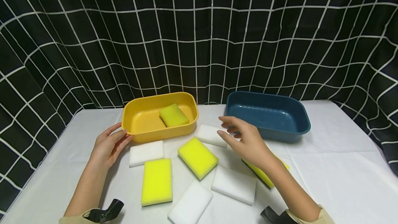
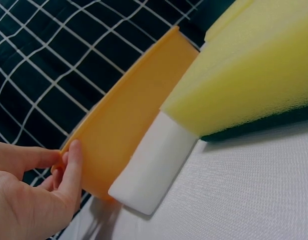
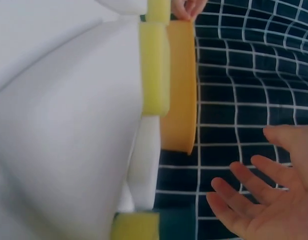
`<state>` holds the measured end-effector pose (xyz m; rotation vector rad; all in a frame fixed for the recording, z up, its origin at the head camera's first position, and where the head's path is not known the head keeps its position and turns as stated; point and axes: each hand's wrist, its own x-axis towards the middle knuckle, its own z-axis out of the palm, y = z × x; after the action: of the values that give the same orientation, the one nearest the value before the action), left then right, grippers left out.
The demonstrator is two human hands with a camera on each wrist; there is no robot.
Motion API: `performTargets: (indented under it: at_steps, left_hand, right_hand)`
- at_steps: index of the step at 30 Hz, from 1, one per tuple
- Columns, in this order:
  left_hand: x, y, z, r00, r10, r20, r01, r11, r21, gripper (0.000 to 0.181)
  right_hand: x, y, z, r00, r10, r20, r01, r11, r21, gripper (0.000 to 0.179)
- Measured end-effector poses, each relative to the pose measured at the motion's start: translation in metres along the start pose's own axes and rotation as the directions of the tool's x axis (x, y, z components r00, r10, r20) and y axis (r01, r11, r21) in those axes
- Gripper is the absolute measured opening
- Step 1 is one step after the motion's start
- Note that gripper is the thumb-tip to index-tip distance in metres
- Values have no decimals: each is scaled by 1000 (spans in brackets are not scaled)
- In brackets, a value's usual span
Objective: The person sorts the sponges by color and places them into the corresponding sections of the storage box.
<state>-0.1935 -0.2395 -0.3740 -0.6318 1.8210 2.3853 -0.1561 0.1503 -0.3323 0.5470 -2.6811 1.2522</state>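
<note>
At the near left corner of the yellow tub (image 1: 158, 137), my left hand (image 1: 107, 144) pinches the rim between thumb and fingers. One yellow sponge (image 1: 174, 115) lies inside that tub, toward its right end. My right hand (image 1: 244, 141) is raised in front of the blue tub (image 1: 280, 134), fingers spread and slightly bent, holding nothing. Beneath the right forearm a yellow sponge with a dark underside (image 1: 264, 177) is partly hidden. A white sponge (image 1: 211, 134) lies between the tubs, its right end close to the right fingertips in the head view.
On the white cloth (image 1: 342, 179) lie more yellow sponges (image 1: 157, 182) (image 1: 198, 158) and white sponges (image 1: 147, 153) (image 1: 234, 184) (image 1: 190, 204). A black curtain with a white grid (image 1: 202, 51) hangs behind the tubs.
</note>
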Motion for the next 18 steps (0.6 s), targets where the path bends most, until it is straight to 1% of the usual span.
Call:
performTargets:
  at_steps: [7, 14, 18]
  left_hand:
    - [0, 0, 1, 1000, 3, -7, -3, 1000, 9, 67]
    - [0, -1, 0, 1000, -5, -13, 5, 1000, 9, 67]
    - [0, -2, 1, 1000, 0, -10, 0, 1000, 18, 68]
  right_hand:
    - [-14, 12, -11, 1000, 9, -8, -10, 999, -49, 43]
    - [-23, 23, -19, 999, 35, -24, -36, 996, -84, 45]
    - [-29, 28, -22, 999, 32, -36, -35, 995, -97, 45]
